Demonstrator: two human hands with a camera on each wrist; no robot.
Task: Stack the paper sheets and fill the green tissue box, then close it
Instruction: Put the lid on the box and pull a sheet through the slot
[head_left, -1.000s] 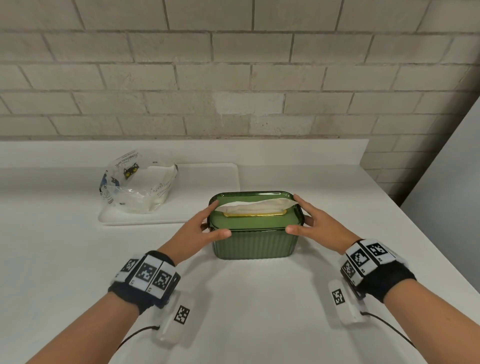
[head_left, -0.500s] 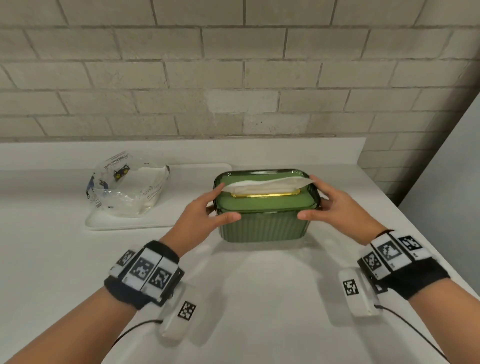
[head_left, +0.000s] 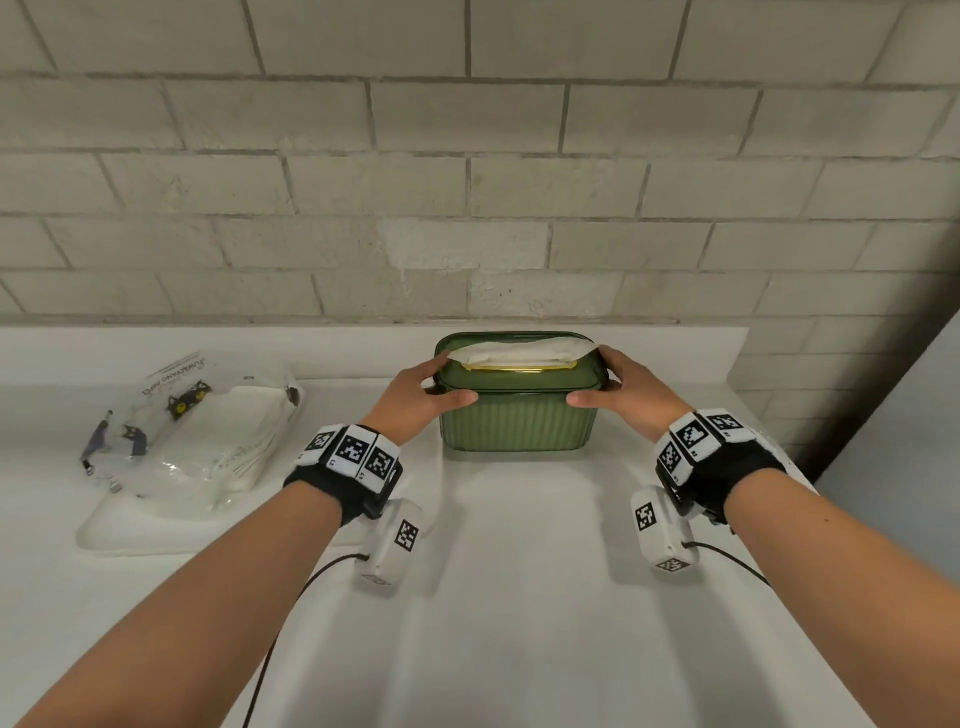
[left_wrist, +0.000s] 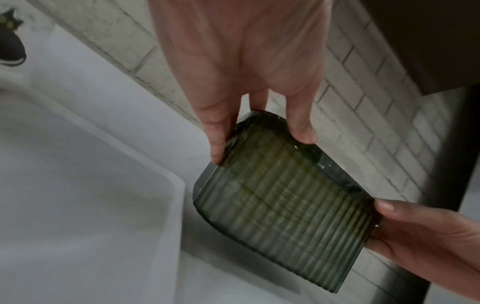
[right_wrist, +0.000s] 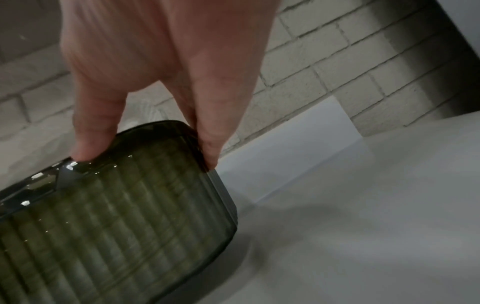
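The green ribbed tissue box (head_left: 514, 421) stands on the white counter close to the back ledge, lid on. A white tissue (head_left: 519, 351) pokes out of the gold-edged slot in the lid. My left hand (head_left: 421, 397) grips the box's left end, thumb on the front rim and fingers behind. My right hand (head_left: 623, 395) grips the right end the same way. In the left wrist view the left hand (left_wrist: 259, 146) pinches the box (left_wrist: 280, 205) at its corner, and the right hand (left_wrist: 420, 236) holds the far end. The right wrist view shows the right hand (right_wrist: 148, 156) clamped on the box (right_wrist: 116, 216).
A clear plastic bag (head_left: 192, 431) holding white paper lies on a white tray (head_left: 130, 530) at the left. A brick wall (head_left: 467, 208) rises behind the counter's raised ledge (head_left: 311, 348). A grey panel (head_left: 893, 467) stands at the counter's right edge.
Both hands have carried the green box away from me, from mid-counter to just before the back ledge. Their grip on its two ends is unchanged.
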